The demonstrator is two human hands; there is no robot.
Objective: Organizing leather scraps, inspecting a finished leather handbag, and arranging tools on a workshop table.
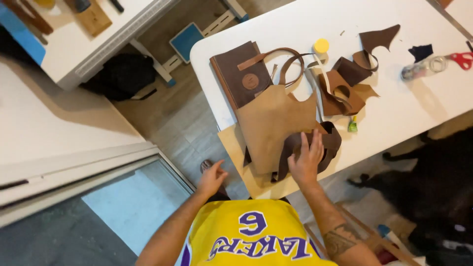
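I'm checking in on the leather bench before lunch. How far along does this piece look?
Cutting looks largely done: scraps and curved offcuts lie about, scissors set aside. In hand: the right hand presses on a dark brown leather piece beside the tan panel; the left hand hangs free off the table. Nothing looks joined yet, so assembly seems to remain.

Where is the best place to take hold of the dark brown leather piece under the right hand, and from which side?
Probably the curved right edge of the dark brown leather piece, approached from the right: there it lies uncovered near the table edge, while the tan sheet overlaps its left part. The right hand presses its middle.
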